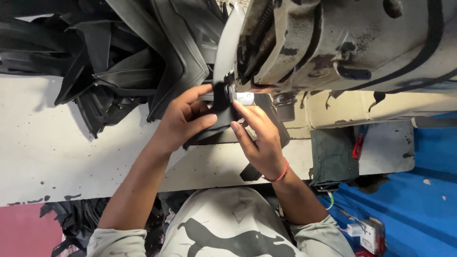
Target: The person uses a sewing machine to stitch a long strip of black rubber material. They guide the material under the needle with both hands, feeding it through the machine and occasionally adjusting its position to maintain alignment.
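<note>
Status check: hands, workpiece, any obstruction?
Left hand pinching black piece at the sewing machine foot. Right hand steadying its other edge. Pile of black pieces lies left, apart.

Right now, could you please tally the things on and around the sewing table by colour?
Black: 2, the black piece under both hands, the black pile
Red: 2, wrist thread, clip
Cream: 1, sewing machine
Total: 5
</note>
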